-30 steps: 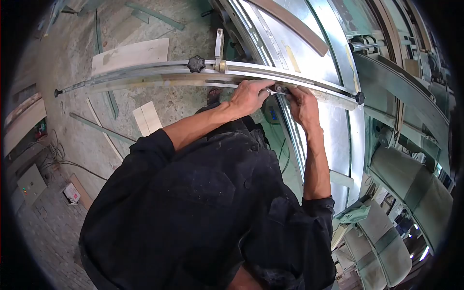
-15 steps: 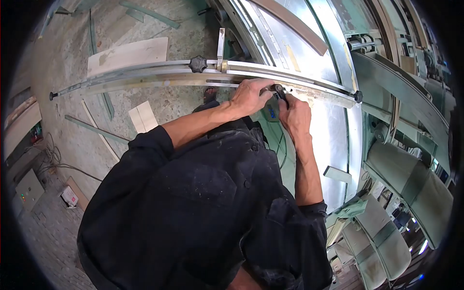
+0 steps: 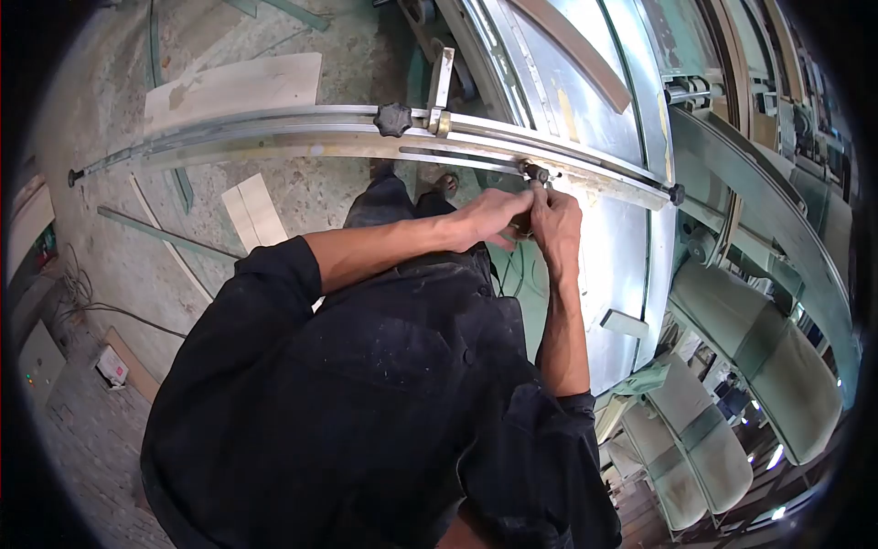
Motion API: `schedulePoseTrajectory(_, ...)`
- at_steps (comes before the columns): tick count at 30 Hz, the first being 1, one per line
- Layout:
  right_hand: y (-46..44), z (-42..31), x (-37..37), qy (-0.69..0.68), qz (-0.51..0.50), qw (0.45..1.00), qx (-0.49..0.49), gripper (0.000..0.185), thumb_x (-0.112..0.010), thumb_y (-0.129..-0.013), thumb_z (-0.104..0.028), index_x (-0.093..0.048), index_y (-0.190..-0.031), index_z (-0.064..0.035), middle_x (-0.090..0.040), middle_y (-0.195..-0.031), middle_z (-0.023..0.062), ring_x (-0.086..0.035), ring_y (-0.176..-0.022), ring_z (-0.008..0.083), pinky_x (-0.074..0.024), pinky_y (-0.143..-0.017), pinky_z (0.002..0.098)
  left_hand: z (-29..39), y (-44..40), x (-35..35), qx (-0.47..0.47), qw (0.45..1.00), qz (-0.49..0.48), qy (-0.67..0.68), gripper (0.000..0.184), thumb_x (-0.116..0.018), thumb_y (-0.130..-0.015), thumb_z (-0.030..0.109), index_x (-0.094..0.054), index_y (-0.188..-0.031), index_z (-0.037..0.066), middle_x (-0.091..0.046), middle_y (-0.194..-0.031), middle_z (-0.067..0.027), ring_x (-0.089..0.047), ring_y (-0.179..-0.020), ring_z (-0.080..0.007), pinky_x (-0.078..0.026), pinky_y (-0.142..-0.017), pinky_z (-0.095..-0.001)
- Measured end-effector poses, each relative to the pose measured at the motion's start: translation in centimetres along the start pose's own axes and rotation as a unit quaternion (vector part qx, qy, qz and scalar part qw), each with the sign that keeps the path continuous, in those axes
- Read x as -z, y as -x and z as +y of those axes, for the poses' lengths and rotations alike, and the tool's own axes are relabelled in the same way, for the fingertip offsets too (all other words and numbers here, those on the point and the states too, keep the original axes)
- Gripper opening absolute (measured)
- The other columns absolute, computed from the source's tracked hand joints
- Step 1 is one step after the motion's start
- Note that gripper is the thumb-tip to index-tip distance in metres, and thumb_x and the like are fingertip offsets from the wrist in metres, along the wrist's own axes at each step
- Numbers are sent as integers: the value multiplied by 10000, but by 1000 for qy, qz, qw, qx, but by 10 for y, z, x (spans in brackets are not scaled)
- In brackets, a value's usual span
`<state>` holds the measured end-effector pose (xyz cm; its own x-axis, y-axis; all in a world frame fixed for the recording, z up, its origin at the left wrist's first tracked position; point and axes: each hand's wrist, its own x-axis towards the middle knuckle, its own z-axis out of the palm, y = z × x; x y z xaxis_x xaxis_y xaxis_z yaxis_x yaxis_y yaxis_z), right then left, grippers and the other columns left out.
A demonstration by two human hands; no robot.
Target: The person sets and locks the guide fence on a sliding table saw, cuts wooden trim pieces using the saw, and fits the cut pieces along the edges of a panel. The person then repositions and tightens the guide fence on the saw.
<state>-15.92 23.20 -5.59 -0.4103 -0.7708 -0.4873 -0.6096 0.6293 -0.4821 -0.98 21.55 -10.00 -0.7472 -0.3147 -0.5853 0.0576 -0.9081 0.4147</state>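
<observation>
A wrench (image 3: 537, 172) with a round metal head sits against the lower edge of a long aluminium fence rail (image 3: 585, 151). My right hand (image 3: 556, 222) is closed around its dark handle, most of which is covered. My left hand (image 3: 489, 218) is held just to the left with its fingers curled in, fingertips close to the right hand. Whatever the left fingers grip is hidden. Above the hands, the rail carries a black star knob (image 3: 394, 119) and an upright metal stop (image 3: 441, 87).
Under the rail's right part lies a shiny metal machine table (image 3: 599, 274) with a small grey block (image 3: 625, 323). A brown strip (image 3: 576, 46) rests farther up. Boards (image 3: 254, 212) and strips lie on the concrete floor at left. Padded panels (image 3: 732, 316) stand at right.
My left hand has come down from the rail and curled in beside the right hand. The right hand still holds the wrench. The view has shifted slightly.
</observation>
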Motion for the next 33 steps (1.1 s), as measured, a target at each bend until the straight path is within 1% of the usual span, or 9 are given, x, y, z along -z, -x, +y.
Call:
schedulePoseTrajectory(4, -5, -15, -1, -145, -67, 979, -130, 446, -565, -976, -295, -703, -779, 79, -664, -645, 142, -584, -506, 202, -507, -513, 329, 1, 14, 9, -96, 952, 89, -276, 598, -638, -935, 439, -575, -1256, -62, -722, -989, -201, -708, -904, -327, -565, -815, -444)
schedulePoseTrajectory(6, -13, -7, -7, -202, -71, 965, -149, 443, -561, -982, -299, -697, -803, 82, -670, -660, 146, -590, -499, 209, -518, -507, 328, 8, 27, 7, -192, 885, 178, -385, 521, -716, -857, 353, -606, -1160, -57, -711, -941, -277, -703, -881, -437, -549, -808, -460)
schedulePoseTrajectory(10, -10, -11, -10, -372, -105, 903, -186, 436, -566, -996, -319, -681, -893, 89, -688, -699, 156, -639, -533, 230, -538, -494, 330, 25, 29, 10, -243, 830, 201, -460, 395, -715, -854, 253, -623, -1110, -33, -698, -806, -250, -708, -787, -407, -549, -757, -477)
schedulePoseTrajectory(15, -1, -21, -5, -257, -80, 950, -160, 390, -583, -998, -299, -675, -995, 80, -700, -712, 165, -694, -649, 226, -554, -557, 349, 50, 21, 17, -277, 742, 197, -577, 300, -662, -821, 230, -679, -806, -68, -659, -759, -299, -664, -749, -490, -543, -715, -561)
schedulePoseTrajectory(17, 5, -13, -9, -49, 149, 987, 28, 299, -615, -973, -219, -679, -1089, 50, -702, -723, 180, -675, -630, 203, -541, -588, 359, 71, 17, 15, -291, 717, 198, -602, 293, -645, -827, 208, -692, -748, -70, -661, -766, -304, -664, -751, -496, -549, -714, -554)
schedulePoseTrajectory(20, 0, -5, -6, -42, 171, 968, 177, 327, -672, -892, -113, -678, -1202, -8, -714, -873, 163, -683, -720, 241, -540, -638, 359, 86, 10, 13, -285, 676, 173, -657, 203, -657, -799, 139, -702, -757, -55, -631, -721, -294, -646, -733, -488, -527, -720, -546)
schedulePoseTrajectory(26, -12, 1, -3, 4, 142, 945, 294, 275, -717, -843, -114, -736, -1104, -30, -709, -967, 177, -697, -836, 341, -549, -721, 414, 107, 5, 17, -271, 673, 150, -672, 192, -673, -823, 131, -730, -921, -23, -672, -828, -290, -663, -806, -488, -533, -741, -535)
schedulePoseTrajectory(31, -20, -1, -2, 20, 143, 971, 192, 256, -742, -849, -227, -755, -970, -2, -715, -775, 194, -703, -707, 348, -547, -668, 386, 106, -2, -1, -290, 742, 240, -555, 456, -761, -832, 224, -658, -1202, -22, -716, -912, -264, -713, -844, -430, -563, -762, -453)
schedulePoseTrajectory(33, -20, -5, -2, -5, 142, 976, 165, 264, -753, -829, -224, -745, -935, 18, -704, -756, 213, -698, -694, 379, -547, -673, 415, 106, -15, -7, -266, 764, 244, -535, 434, -793, -807, 266, -697, -1097, -43, -712, -870, -274, -723, -825, -407, -565, -740, -423)
